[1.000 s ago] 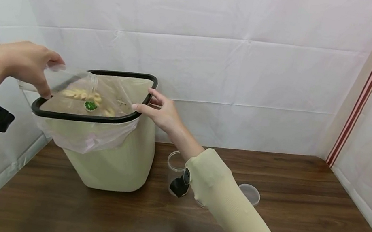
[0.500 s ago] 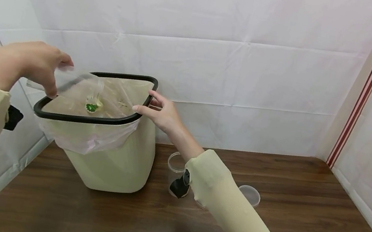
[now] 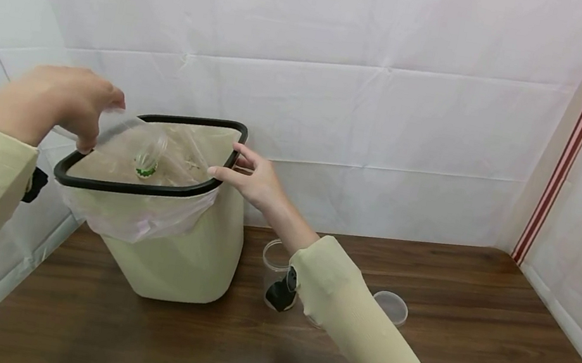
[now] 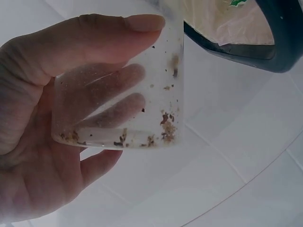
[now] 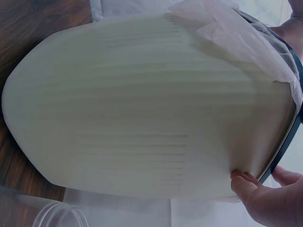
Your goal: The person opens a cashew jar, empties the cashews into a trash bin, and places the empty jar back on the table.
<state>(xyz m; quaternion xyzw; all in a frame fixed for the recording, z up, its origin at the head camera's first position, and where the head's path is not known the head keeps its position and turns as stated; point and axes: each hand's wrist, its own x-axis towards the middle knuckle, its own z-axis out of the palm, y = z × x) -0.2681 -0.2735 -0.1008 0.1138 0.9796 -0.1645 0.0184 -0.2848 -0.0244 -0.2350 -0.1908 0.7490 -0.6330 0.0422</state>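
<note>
My left hand (image 3: 63,105) grips a clear plastic jar (image 3: 127,138) tipped mouth-down over the pale green bin (image 3: 191,261). In the left wrist view brown crumbs (image 4: 168,125) cling inside the base of the jar, with thumb and fingers round its wall. A small green patch (image 3: 145,171) shows through the mouth of the jar; what it belongs to is unclear. My right hand (image 3: 257,179) pinches the bin's black rim (image 3: 241,134) at its right side, thumb inside and fingers outside. The bin stands tilted to the left, lined with a thin translucent bag (image 3: 146,218).
On the brown wooden table (image 3: 171,348), right of the bin, stands another clear jar (image 3: 274,265), partly behind the right wrist. A clear round lid (image 3: 390,305) lies farther right. White sheeting (image 3: 337,112) hangs behind and at both sides.
My left hand has moved right and tipped the jar more steeply. Pale yellow pieces near its mouth have gone from sight. My right hand keeps its hold on the rim.
</note>
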